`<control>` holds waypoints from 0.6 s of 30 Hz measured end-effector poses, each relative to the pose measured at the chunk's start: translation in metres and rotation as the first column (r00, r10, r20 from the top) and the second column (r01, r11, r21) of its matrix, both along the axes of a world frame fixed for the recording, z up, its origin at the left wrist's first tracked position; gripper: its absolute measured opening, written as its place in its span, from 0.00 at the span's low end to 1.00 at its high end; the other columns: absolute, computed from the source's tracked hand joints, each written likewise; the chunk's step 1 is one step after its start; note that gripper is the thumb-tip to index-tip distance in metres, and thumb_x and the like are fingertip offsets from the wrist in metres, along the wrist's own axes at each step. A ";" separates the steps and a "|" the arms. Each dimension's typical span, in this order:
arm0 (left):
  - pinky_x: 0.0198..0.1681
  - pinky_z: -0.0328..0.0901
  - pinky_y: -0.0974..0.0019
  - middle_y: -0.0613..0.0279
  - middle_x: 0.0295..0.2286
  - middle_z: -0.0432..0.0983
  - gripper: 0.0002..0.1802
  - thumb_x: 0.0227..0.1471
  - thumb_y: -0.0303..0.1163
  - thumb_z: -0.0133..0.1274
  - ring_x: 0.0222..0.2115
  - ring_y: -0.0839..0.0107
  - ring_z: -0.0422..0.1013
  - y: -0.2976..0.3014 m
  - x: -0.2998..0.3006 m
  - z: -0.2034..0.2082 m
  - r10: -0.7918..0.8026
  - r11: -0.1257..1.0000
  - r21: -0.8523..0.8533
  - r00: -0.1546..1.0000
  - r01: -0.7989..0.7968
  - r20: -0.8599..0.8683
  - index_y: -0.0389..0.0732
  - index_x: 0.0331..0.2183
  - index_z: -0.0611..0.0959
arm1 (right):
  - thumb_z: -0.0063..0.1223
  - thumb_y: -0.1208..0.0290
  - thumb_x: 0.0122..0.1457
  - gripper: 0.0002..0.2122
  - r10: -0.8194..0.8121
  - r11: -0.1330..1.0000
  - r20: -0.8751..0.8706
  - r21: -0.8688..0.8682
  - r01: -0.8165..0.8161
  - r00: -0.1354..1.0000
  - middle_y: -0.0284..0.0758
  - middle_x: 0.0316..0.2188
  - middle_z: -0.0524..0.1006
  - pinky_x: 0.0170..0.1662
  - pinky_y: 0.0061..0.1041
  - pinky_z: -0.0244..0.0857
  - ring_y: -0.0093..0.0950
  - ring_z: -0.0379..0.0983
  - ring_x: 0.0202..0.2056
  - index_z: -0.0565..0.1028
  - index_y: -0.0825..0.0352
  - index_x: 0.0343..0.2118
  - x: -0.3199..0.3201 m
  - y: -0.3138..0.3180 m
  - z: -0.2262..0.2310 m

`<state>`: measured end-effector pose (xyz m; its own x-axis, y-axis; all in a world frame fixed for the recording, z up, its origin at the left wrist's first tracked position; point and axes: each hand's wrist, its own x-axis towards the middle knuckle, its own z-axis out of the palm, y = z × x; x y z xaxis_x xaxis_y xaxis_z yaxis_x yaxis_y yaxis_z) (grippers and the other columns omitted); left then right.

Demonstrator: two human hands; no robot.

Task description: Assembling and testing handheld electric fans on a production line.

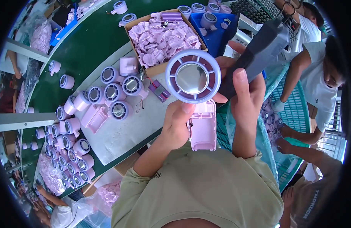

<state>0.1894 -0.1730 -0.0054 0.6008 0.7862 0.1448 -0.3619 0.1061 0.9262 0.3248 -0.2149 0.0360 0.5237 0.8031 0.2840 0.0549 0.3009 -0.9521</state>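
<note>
My left hand point(176, 127) is closed around a pink and lilac handheld fan point(203, 131), its round head up and its open, hollow handle hanging toward me. A mirror-like disc sits in the middle of the head's spoked ring point(174, 76). My right hand point(247, 95) grips a dark electric screwdriver point(261, 47), whose lower end is close to the fan head. That hand's fingers reach behind the head, so the tool's tip and any contact are hidden. Left of the fan, a small purple part with wires point(159, 90) lies on the pale work mat point(111, 146).
A cardboard box point(157, 70) of pink shell pieces stands ahead, beside a blue tray point(217, 40). Several fan heads point(95, 94) crowd the mat and the green table point(94, 41). To the right are a teal basket point(299, 110) and other people reaching into it. A hook point(287, 7) holds the screwdriver's top.
</note>
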 end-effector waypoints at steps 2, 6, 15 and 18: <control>0.44 0.66 0.58 0.43 0.36 0.76 0.38 0.59 0.56 0.35 0.41 0.57 0.73 -0.005 -0.006 -0.007 0.016 1.000 0.009 1.000 -0.016 0.012 0.26 0.40 0.77 | 0.49 0.66 0.63 0.19 0.047 0.999 0.055 -0.011 -0.047 0.997 0.39 0.31 0.74 0.42 0.25 0.65 0.29 0.72 0.35 0.64 0.74 0.52 0.020 0.000 -0.009; 0.36 0.68 0.63 0.49 0.31 0.76 0.30 0.64 0.48 0.32 0.32 0.63 0.74 -0.012 -0.026 -0.027 -0.065 0.974 -0.214 0.996 0.077 0.063 0.28 0.43 0.76 | 0.48 0.70 0.62 0.12 -0.207 0.975 0.069 0.093 0.200 0.976 0.34 0.25 0.69 0.36 0.26 0.66 0.24 0.67 0.27 0.65 0.70 0.45 0.058 -0.003 -0.018; 0.23 0.67 0.68 0.57 0.25 0.74 0.28 0.65 0.48 0.32 0.19 0.69 0.73 -0.039 -0.042 -0.073 -0.300 0.722 -0.666 0.952 0.186 -0.061 0.33 0.46 0.74 | 0.49 0.76 0.61 0.07 -0.285 0.870 -0.028 0.412 0.271 0.958 0.27 0.15 0.61 0.22 0.21 0.56 0.19 0.58 0.16 0.68 0.68 0.41 0.113 -0.001 -0.009; 0.19 0.66 0.67 0.58 0.22 0.72 0.30 0.64 0.48 0.33 0.15 0.68 0.71 -0.045 -0.030 -0.069 -0.322 0.691 -0.711 0.935 0.126 -0.147 0.30 0.46 0.75 | 0.49 0.76 0.61 0.05 -0.309 0.843 0.035 0.472 0.257 0.950 0.28 0.15 0.62 0.20 0.21 0.54 0.18 0.57 0.15 0.69 0.67 0.40 0.118 0.012 -0.018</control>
<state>0.1589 -0.2178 -0.0744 0.7091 0.4441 -0.5477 -0.0195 0.7888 0.6143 0.4424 -0.2025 0.0180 0.6542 0.3908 0.6476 0.2964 0.6552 -0.6948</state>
